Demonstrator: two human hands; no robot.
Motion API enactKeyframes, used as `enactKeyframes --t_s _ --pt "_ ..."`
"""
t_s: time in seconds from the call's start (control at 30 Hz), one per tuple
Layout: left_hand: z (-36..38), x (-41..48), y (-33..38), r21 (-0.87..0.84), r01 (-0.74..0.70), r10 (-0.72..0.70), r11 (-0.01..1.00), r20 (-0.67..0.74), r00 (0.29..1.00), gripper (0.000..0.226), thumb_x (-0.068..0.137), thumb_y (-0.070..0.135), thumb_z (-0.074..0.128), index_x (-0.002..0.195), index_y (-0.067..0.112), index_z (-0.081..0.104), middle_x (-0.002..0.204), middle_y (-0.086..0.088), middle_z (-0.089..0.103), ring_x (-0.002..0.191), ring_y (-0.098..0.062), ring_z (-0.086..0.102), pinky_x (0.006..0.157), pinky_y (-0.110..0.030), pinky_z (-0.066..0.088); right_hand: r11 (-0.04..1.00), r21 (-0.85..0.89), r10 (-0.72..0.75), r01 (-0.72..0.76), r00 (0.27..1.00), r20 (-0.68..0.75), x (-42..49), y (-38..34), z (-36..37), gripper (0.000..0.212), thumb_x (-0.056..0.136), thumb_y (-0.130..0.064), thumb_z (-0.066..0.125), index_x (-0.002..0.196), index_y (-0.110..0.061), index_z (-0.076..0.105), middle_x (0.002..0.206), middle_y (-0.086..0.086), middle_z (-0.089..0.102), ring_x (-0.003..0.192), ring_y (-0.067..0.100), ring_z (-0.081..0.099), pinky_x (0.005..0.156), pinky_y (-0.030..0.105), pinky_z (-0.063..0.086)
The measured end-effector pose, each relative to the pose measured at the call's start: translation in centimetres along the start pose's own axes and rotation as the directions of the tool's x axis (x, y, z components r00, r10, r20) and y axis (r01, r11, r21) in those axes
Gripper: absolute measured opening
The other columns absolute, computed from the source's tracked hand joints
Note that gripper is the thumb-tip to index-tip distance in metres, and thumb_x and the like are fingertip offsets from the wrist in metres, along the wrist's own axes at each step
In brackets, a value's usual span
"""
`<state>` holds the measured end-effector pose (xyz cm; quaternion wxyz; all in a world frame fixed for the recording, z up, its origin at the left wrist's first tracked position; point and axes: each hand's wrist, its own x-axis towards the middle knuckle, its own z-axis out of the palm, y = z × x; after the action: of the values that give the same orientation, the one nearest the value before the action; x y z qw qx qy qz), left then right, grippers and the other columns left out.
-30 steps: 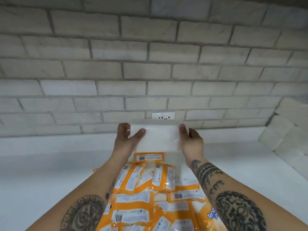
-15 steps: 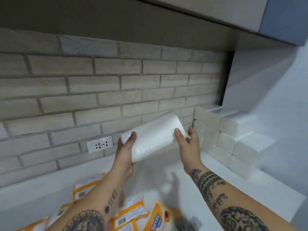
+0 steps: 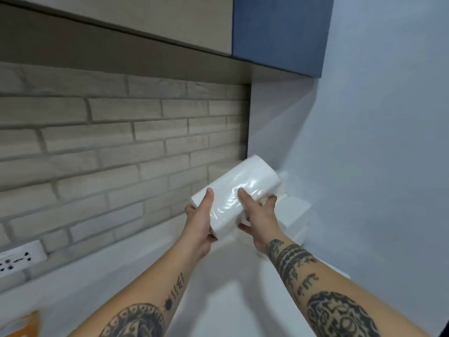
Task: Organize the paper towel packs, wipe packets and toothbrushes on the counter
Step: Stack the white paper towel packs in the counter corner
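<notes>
Both forearms stretched forward and up toward the right corner, tattooed, wrists close together. Left hand (image 3: 199,222) cupped under the near-left end of the pack (image 3: 234,195), thumb laid over the top face, fingers wrapped beneath and mostly hidden. Right hand (image 3: 258,216) clamped on the near-right side, thumb pressed onto the glossy wrap, fingertips curling around the lower edge. Both grips closed firmly on the pack, nothing else held.

Pack held in the air above the counter (image 3: 145,271), tilted, far end raised and pointing toward the corner where the brick wall (image 3: 109,147) meets the pale side wall (image 3: 376,166). White, clear-wrapped, with shine across the top.

Just behind and below the far end, stacked white packs (image 3: 295,210) against the side wall, stepped in layers; whether the held pack touches them, cannot tell.

Above, beige cabinet (image 3: 145,18) next to a blue cabinet (image 3: 281,30). At far left, white socket (image 3: 19,259) set low in the brick. At bottom left corner, a sliver of an orange packet (image 3: 26,324), blurred.
</notes>
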<state>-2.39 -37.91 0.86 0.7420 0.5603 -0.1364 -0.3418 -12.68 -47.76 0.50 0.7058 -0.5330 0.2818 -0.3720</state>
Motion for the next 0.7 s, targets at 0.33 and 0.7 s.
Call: enactKeyframes --t_s 0.33,0.7 --pt "10.6 6.4 -5.6 0.130 0.044 -0.060 0.991 0.126 0.990 0.078 0.070 0.069 0.067 0.132 0.024 0.056 0.114 -0.008 0.075 0.098 -0.028 0.075 0.077 -0.048 0.064 1.000 -0.028 -0.009 0.004 0.986 -0.164 8.5 -1.1 -10.6 0.114 0.063 -0.056 0.077 0.154 -0.040 0.011 0.130 -0.008 0.061 0.115 0.025 0.064 0.103 0.054 0.052" --pt "16.9 10.7 -8.1 0.326 0.066 -0.110 0.943 0.118 0.987 0.097 0.090 0.065 0.055 0.163 0.029 0.001 0.166 0.006 0.027 0.147 -0.021 0.035 0.121 -0.045 0.030 0.962 -0.191 0.143 -0.196 0.955 -0.258 15.3 -0.2 -15.5 0.133 0.057 -0.098 0.056 0.160 -0.033 0.002 0.159 0.003 0.035 0.137 0.030 0.047 0.112 0.053 0.044"
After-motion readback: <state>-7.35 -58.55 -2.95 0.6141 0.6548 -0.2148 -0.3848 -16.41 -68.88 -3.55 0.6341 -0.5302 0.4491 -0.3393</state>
